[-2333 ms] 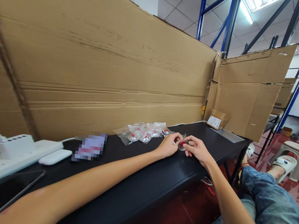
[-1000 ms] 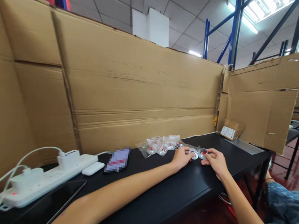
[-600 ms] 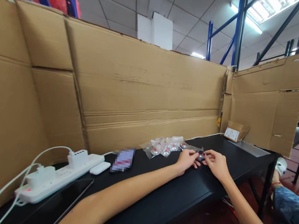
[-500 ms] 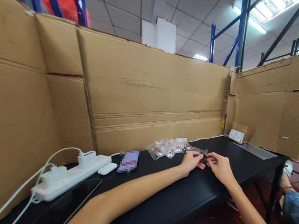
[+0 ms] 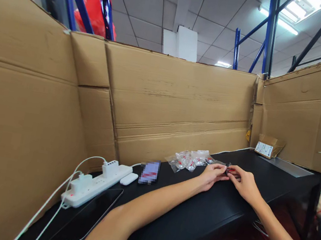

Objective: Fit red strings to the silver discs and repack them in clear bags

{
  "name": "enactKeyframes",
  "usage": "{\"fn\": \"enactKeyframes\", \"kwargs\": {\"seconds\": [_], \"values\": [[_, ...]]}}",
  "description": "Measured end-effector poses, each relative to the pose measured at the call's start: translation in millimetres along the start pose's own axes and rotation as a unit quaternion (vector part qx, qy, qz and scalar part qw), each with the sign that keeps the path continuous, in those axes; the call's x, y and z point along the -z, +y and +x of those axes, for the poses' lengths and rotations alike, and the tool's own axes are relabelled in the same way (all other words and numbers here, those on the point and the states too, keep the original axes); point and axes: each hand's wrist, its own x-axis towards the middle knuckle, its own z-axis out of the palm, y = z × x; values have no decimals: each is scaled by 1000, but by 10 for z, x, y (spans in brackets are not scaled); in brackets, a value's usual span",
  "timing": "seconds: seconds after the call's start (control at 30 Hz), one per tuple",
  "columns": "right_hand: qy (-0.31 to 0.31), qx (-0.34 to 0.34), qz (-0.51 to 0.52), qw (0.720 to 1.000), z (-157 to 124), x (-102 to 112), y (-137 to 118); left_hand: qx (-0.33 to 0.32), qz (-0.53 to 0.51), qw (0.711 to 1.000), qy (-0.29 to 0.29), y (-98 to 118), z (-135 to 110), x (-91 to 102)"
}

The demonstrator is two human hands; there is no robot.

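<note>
My left hand (image 5: 212,174) and my right hand (image 5: 243,182) meet fingertip to fingertip over the black table (image 5: 187,217), far out in front of me. Both are pinched on a small part with a red spot (image 5: 229,170) between them; its shape is too small to make out. Just behind my left hand lies a heap of clear plastic bags (image 5: 192,160) with small red and white parts inside.
Cardboard walls (image 5: 167,96) stand along the back and right of the table. A white power strip (image 5: 96,181) with plugs and cables, a white oval device (image 5: 129,178), a dark tablet (image 5: 87,218) and a small cardboard box (image 5: 267,146) lie on the table.
One second ago two small round discs lay apart, one at each hand; my hands have come together on one small part. My head has turned left.
</note>
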Motion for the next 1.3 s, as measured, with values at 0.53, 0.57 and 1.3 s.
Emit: {"fn": "enactKeyframes", "kwargs": {"seconds": [0.53, 0.57, 1.3], "values": [[-1, 18, -75, 997, -9, -1, 45, -5, 24, 1000, -14, 42, -45, -46], [-3, 17, -72, 997, -12, 1, 33, -4, 25, 1000, -14, 45, -44, -47], [-42, -116, 192, 974, 22, 139, 22, 19, 80, 993, -83, 43, 47, 32]]}}
